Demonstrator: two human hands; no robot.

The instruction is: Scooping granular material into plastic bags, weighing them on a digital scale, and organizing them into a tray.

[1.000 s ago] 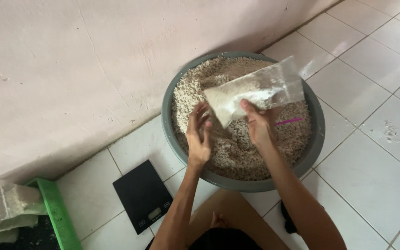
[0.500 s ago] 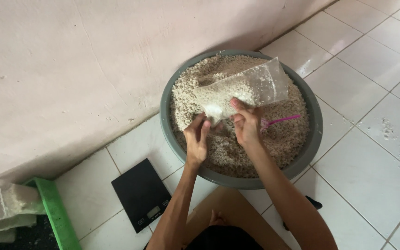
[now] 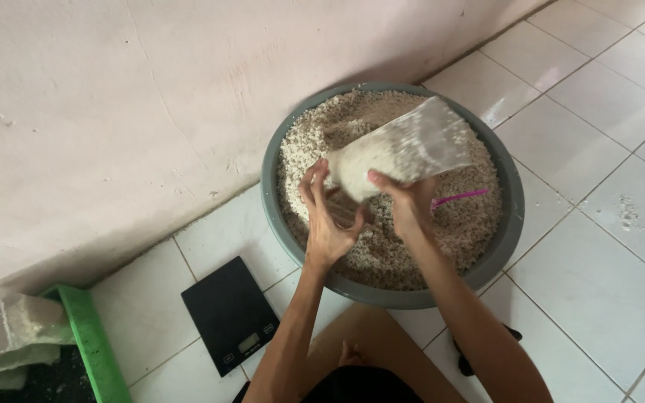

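Both hands grip a clear plastic bag (image 3: 404, 149) partly filled with pale grain. The right hand (image 3: 408, 205) has its fingers curled round the bag's lower end, thumb pressed on the near side, pinching the plastic. The left hand (image 3: 326, 216) is raised at the bag's 9 o'clock, its fingers half spread and touching the filled end; whether they press the plastic or only rest against it cannot be told. The bag lies tilted above the basin, filled end towards 8 o'clock and emptier, see-through end pointing to 2 o'clock.

The pinkish wall (image 3: 113, 112) fills the upper left of the view, from 9 to 12 o'clock. White floor tiles (image 3: 599, 246) spread from 1 to 6 o'clock, with a few scattered crumbs at 3 o'clock.

The round grey basin (image 3: 513, 224) stands on the tiles against the wall, heaped with the same pale grain (image 3: 397, 254). The bag and both hands hang over its middle.

At 8 o'clock from the basin, a flat black kitchen scale (image 3: 229, 313) lies on the tiles, well apart from the hands. Further out at 8 o'clock a green crate edge (image 3: 91, 343) shows, with crumpled pale sacking (image 3: 1, 332) just beside it.

A thin pink strip (image 3: 460, 198) lies on the grain at 3 o'clock from the right hand, near it.
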